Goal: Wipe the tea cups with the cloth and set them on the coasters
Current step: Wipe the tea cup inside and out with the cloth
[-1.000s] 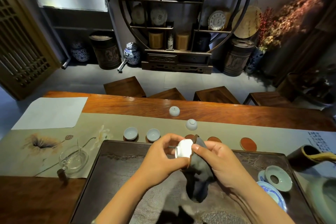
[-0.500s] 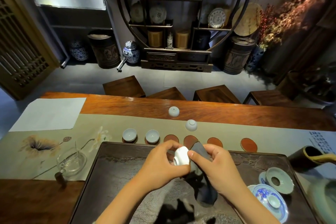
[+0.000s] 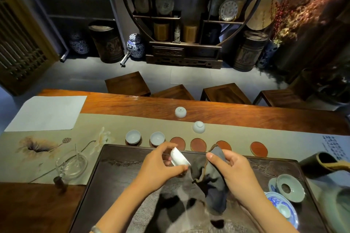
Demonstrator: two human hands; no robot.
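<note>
My left hand [image 3: 162,163] grips a small white tea cup [image 3: 179,157], tilted on its side, above the dark tea tray [image 3: 121,159]. A short gap to its right, my right hand [image 3: 230,168] pinches a dark grey cloth [image 3: 212,185] that hangs down over the tray. Beyond the tray's far edge runs a row of coasters: two at the left carry upright cups [image 3: 133,136] [image 3: 157,138], and several red-brown ones [image 3: 198,144] [image 3: 258,149] stand bare. Two more cups lie upside down further back, one [image 3: 198,127] on the runner and one [image 3: 180,112] on the wood.
A glass pitcher [image 3: 71,165] stands left of the tray. At the tray's right end are a celadon lid holder [image 3: 289,188] and a blue-and-white saucer [image 3: 282,207]. A dark curved vessel [image 3: 320,164] lies at the right. White paper [image 3: 47,112] covers the far left. Wooden stools line the table's far side.
The cloth was pressed against the cup in both earlier frames; now my hands have drawn apart, the cup tilted in my left hand and the cloth hanging free from my right.
</note>
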